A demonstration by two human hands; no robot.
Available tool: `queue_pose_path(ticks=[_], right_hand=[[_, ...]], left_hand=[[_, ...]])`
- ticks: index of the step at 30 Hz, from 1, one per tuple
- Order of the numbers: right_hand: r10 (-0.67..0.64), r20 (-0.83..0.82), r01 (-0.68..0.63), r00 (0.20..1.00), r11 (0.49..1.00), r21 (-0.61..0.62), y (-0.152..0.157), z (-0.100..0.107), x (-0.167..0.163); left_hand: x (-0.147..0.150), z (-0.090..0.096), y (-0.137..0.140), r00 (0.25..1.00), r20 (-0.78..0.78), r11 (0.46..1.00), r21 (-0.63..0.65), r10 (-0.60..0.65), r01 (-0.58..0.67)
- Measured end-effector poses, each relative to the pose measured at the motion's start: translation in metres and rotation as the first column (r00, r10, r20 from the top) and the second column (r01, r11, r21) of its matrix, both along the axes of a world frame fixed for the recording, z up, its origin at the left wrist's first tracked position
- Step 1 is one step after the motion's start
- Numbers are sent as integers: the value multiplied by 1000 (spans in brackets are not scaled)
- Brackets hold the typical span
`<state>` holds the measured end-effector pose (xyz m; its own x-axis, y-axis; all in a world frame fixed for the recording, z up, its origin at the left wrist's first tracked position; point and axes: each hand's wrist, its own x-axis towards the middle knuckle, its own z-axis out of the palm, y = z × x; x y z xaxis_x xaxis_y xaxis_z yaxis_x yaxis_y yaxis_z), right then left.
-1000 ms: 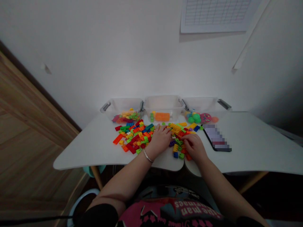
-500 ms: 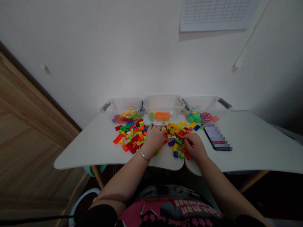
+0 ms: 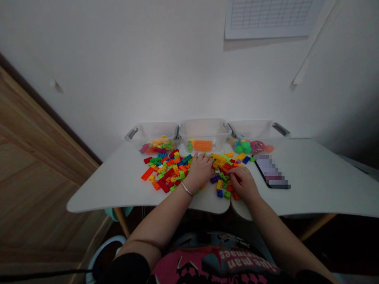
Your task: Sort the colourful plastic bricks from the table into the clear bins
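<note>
Left hand (image 3: 201, 170) covers part of the toy brick pile (image 3: 168, 172), so no clue if it's pinching one. Right hand (image 3: 244, 183) has fingertips too murky to tell either. Phone screen (image 3: 269, 169) is pixelated. Gridded wall sheet (image 3: 269, 17) gets chopped off up top, cells too small to read.

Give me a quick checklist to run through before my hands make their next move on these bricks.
1. Left hand over the brick pile: ok.
2. Right hand at the pile's right side: ok.
3. Brick held in either hand: cannot tell, the hands hide it.
4. Middle bin uncovered: ok, no lid on it.
5. Phone well away from bricks: not ok, a green brick lies by its corner.
</note>
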<state>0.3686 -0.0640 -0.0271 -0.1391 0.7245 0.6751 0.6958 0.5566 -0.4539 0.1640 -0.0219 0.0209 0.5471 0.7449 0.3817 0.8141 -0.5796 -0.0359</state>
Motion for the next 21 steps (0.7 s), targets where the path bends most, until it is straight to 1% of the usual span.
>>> queue_pose_path(ticks=[3, 7, 11, 14, 21], right_hand=[[-2, -2, 2, 1000, 1000, 0, 0, 0, 0], [-1, -6, 1, 1000, 1000, 1, 0, 0, 0], [2, 3, -2, 1000, 1000, -8, 1, 0, 1], [5, 8, -5, 1000, 1000, -10, 1, 0, 1], [-1, -4, 1, 1000, 1000, -18, 1, 1, 0]], left_hand=[[2, 4, 5, 999, -30, 1000, 5, -11, 11], [7, 5, 14, 998, -61, 1000, 16, 9, -8], [12, 4, 22, 996, -93, 1000, -29, -2, -1], [14, 5, 23, 994, -110, 999, -47, -4, -1], [13, 11, 24, 990, -136, 997, -66, 41, -50]])
